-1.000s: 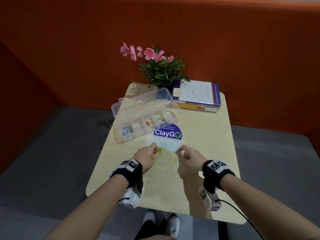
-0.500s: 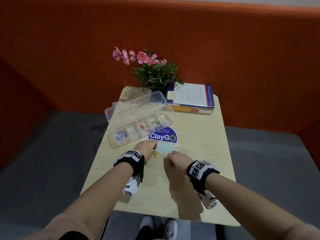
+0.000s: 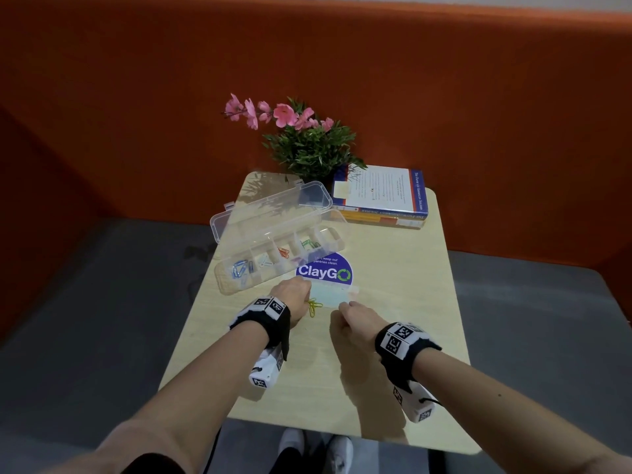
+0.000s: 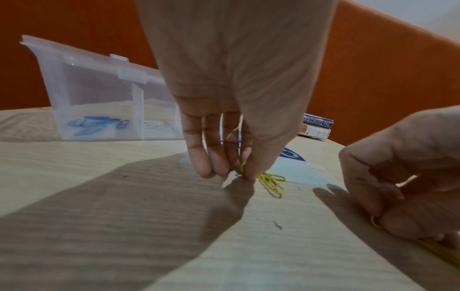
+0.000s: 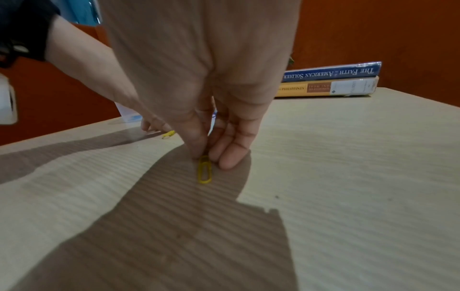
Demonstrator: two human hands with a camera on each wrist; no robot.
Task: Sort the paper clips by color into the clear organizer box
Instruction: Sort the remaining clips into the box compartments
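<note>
Pinching yellow wire paper clips [image 4: 272, 182] off tabletop [image 3: 393, 268], one per hand: left hand [image 4: 224, 137], right hand [image 5: 211, 128]. Next: lift, drop into free compartment of clear plastic organizer box [image 3: 273, 258].

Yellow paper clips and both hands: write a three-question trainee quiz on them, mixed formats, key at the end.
1. True or false: the organizer box has its lid shut.
2. What is the right hand pinching? A) blue clip B) yellow clip C) book
3. Fill in: the loose yellow clips beside the left hand lie on the ____.

Key: 1 false, the lid is open; 2 B; 3 table.
</note>
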